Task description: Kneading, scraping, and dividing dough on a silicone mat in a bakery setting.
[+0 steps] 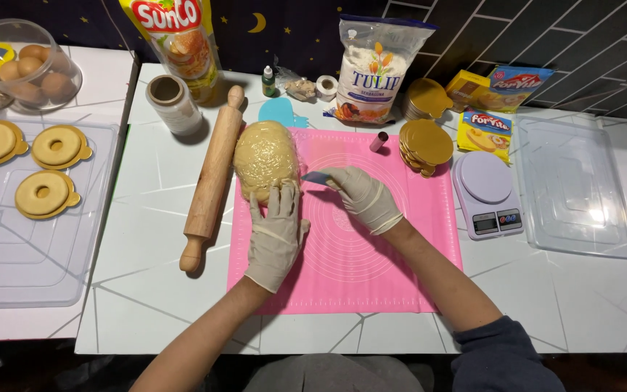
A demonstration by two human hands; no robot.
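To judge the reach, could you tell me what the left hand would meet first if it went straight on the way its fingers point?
The pale wrapped lump of dough: the gloved left hand already rests at its near edge.

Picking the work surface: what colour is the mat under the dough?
Pink mat, with faint circle markings; head view.
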